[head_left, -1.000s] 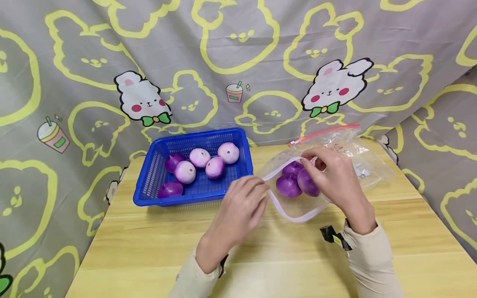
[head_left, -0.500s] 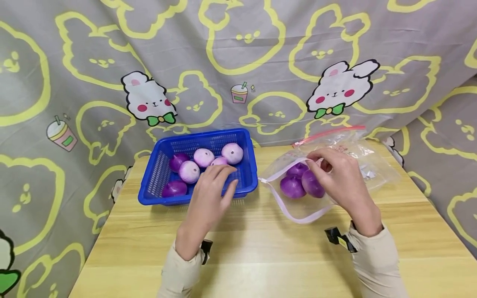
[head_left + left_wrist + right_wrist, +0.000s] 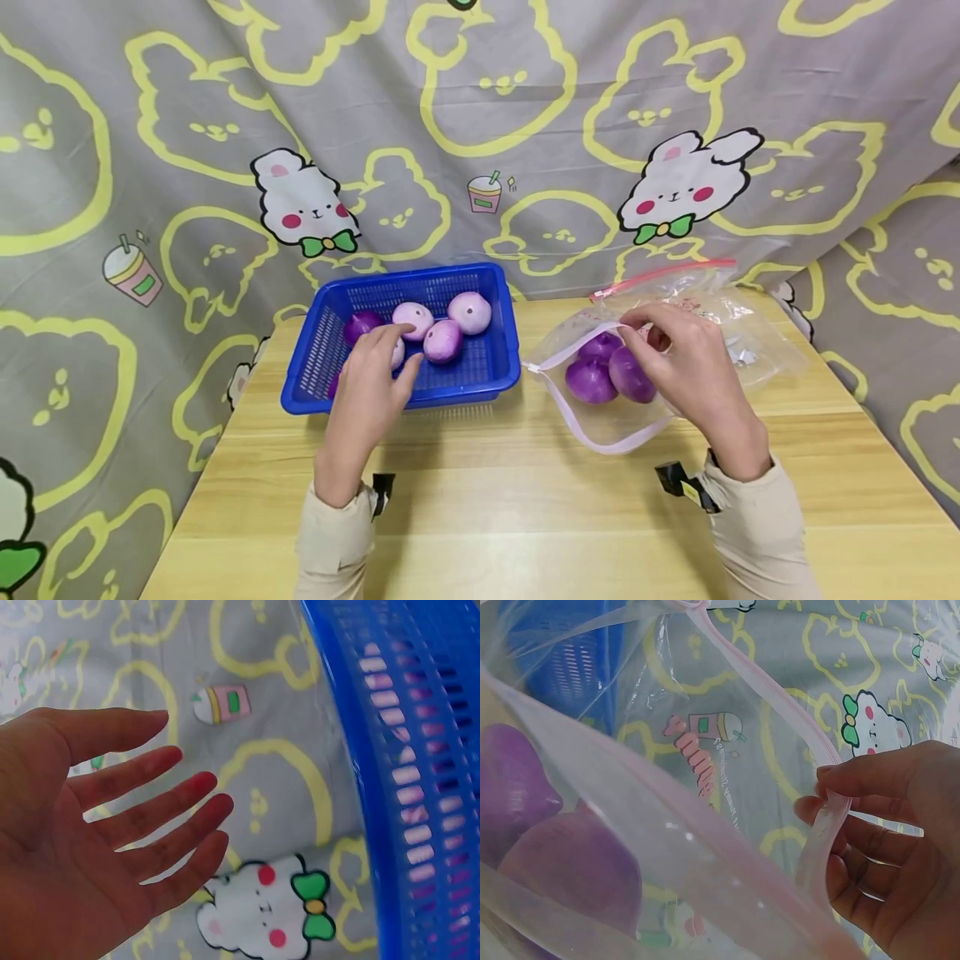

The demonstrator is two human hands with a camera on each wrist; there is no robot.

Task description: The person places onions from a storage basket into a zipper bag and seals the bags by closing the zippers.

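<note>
My left hand (image 3: pixel 367 387) hovers over the front left of a blue plastic basket (image 3: pixel 457 396), its fingers spread and loosely bent. In the left wrist view nothing lies in that hand (image 3: pixel 112 817). Several purple onions (image 3: pixel 442 342) sit in the basket, some partly hidden behind the hand. At the right, my right hand (image 3: pixel 693 358) pinches the rim of a clear zip bag (image 3: pixel 611 446), whose mouth gapes. Three purple onions (image 3: pixel 591 381) show inside the bag. Up close in the right wrist view, thumb and fingers (image 3: pixel 832 780) grip the zip strip.
Behind the right hand lies another clear bag with a red zip (image 3: pixel 667 277). A grey cartoon-print curtain (image 3: pixel 525 100) hangs behind the wooden table (image 3: pixel 495 525).
My left hand has let go of the bag's left edge and moved left over the basket. The right hand keeps its pinch on the bag rim.
</note>
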